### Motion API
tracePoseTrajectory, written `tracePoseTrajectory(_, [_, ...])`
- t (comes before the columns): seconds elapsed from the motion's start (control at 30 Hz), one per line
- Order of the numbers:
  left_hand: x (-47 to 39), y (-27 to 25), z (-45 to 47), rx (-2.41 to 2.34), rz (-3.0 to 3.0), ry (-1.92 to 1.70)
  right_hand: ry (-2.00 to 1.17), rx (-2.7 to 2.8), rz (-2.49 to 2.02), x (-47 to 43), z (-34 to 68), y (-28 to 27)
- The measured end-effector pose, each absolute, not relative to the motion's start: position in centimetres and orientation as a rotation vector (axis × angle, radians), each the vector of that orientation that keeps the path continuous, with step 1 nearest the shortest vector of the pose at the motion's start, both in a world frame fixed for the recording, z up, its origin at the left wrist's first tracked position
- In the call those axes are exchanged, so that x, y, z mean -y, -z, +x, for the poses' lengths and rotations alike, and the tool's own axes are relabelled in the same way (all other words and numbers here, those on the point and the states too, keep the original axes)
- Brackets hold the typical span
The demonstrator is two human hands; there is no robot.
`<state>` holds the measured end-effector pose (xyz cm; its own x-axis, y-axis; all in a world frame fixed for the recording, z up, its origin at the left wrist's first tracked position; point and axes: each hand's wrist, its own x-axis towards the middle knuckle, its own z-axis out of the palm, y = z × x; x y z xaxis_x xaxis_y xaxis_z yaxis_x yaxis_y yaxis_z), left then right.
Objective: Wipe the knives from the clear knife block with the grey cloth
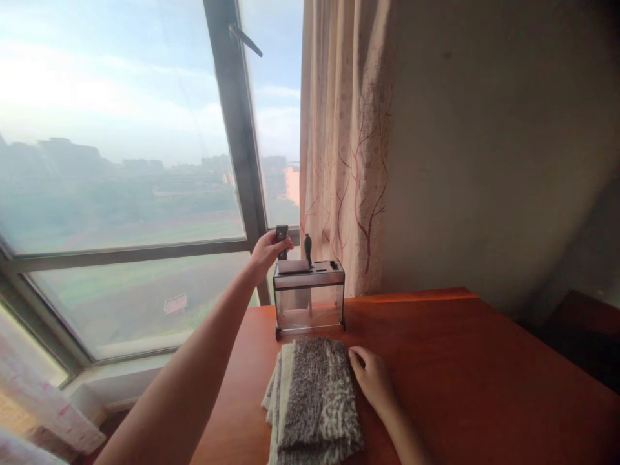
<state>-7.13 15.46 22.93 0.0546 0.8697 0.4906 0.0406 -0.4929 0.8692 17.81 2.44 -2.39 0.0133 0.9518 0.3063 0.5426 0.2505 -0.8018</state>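
Beige curtain (pixel 349 142) hangs behind the slotted holder (pixel 317 279), folded cloth (pixel 317 394) in front.

Dark handle (pixel 281 229), clear-sided holder (pixel 310 280), folded towel (pixel 317 394)
Handle upright at the holder's left end; grey-and-cream towel layered flat in front.

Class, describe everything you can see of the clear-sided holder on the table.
The holder is box-shaped, with see-through walls that look like plastic or glass, a dark-edged top with slots, and small dark feet. It stands upright on the reddish-brown table, near the table's far edge, behind the folded cloth. An upright dark handle rises from its top. The left hand grips a dark object at its left end; whether that object touches the holder is unclear.
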Motion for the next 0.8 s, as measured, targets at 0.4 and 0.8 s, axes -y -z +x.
tracePoseTrajectory(0.4, [-14.9, -29.8, -6.2, -0.686, 1.557, -1.800, -0.600, 1.633, -1.428, -2.1, 17.7, 1.9])
tracePoseTrajectory(0.8, [-13.7, -33.3, -6.1, -0.495, 1.547, -1.961, -0.609, 1.618, -1.426, -2.1, 17.8, 1.7])
